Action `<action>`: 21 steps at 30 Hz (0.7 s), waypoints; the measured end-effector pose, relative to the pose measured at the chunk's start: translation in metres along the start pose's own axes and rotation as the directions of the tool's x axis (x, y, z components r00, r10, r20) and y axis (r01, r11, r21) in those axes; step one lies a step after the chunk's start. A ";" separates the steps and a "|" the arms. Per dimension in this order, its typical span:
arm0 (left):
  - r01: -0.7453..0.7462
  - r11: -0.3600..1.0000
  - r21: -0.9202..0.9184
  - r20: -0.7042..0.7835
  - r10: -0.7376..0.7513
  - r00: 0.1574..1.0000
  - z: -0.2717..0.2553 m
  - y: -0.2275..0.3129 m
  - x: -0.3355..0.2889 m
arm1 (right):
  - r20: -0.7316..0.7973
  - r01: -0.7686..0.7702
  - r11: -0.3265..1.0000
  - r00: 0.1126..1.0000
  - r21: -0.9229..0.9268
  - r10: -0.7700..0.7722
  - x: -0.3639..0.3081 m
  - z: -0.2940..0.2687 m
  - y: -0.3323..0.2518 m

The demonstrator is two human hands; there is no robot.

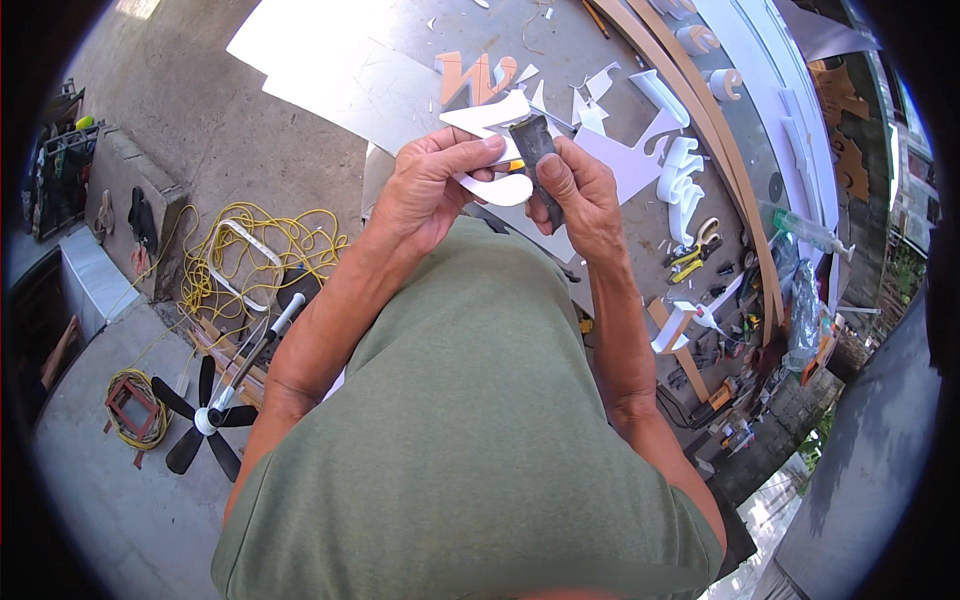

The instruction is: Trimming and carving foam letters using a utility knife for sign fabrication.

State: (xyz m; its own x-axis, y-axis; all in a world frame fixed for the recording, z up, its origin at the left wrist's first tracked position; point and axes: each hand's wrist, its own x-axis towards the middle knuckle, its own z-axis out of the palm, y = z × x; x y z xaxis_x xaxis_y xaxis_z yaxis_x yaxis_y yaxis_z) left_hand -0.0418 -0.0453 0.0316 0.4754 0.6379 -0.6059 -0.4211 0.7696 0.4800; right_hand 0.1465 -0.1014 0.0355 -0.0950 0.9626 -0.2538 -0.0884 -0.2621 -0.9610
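Note:
My left hand (pixel 428 185) pinches a white, curved letter-shaped cutout (pixel 505 190) between thumb and fingers, above the near edge of the table. Wrapped in my right hand (pixel 592 195) is a dark, worn rectangular block (pixel 538 160), which looks like a sanding block. It is held tilted against the cutout or just in front of it; I cannot tell whether they touch. Past my hands lie a brown-faced letter shape (pixel 472 80) and pointed white scraps (pixel 592 100). To the right of my right hand stands a white joined-letter piece (pixel 680 190).
Scissors (pixel 709 234) and yellow-handled pliers (pixel 686 265) lie on the right of the table (pixel 520 40). Long brown strips (pixel 725 150) curve along that side, near a clear tube (pixel 808 232). On the floor at left are tangled yellow cord (pixel 315 232) and a black-bladed fan (pixel 205 420).

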 end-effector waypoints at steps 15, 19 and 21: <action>-0.100 0.995 -0.003 0.092 0.100 0.991 -0.001 0.001 0.002 | -0.185 0.027 0.996 0.983 0.081 -0.012 -0.017 -0.019 0.045; -0.070 0.998 -0.010 0.069 0.070 0.995 0.000 -0.005 0.001 | -0.154 0.237 0.972 0.960 -0.011 -0.236 -0.013 -0.003 0.012; -0.080 0.997 0.010 0.071 0.079 0.994 0.006 -0.003 0.002 | -0.123 0.226 0.972 0.965 -0.064 -0.232 -0.009 0.000 0.003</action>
State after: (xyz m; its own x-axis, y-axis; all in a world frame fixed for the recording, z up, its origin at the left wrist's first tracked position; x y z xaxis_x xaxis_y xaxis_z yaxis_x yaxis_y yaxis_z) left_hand -0.0353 -0.0463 0.0326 0.4941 0.6968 -0.5199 -0.4501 0.7166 0.5328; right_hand 0.1472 -0.1113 0.0352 0.0507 0.9981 -0.0355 -0.0441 -0.0333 -0.9985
